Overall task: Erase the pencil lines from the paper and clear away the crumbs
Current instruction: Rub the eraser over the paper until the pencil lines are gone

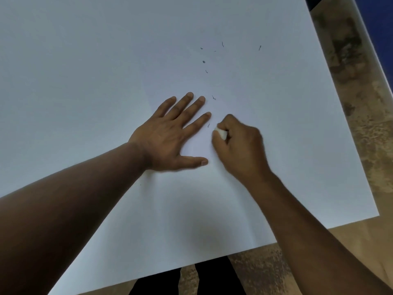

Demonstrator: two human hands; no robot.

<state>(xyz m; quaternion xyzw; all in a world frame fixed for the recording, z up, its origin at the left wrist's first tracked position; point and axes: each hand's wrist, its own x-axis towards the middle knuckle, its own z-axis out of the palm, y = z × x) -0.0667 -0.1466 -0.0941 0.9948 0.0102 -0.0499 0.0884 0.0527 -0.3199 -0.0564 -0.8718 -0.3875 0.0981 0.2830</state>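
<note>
A large white sheet of paper (106, 71) covers most of the view. My left hand (170, 133) lies flat on it with fingers spread, pressing it down. Just to its right, my right hand (238, 145) grips a small white eraser (221, 133), whose tip touches the paper beside my left index finger. Several dark eraser crumbs (204, 61) lie scattered on the paper beyond the hands, and one crumb (208, 125) sits between my two hands. No pencil lines are plainly visible.
A mottled brown floor (361, 124) shows past the paper's right and near edges. A pale strip and a dark blue surface (376, 22) run along the far right. Dark trousers (212, 279) appear below the paper's near edge.
</note>
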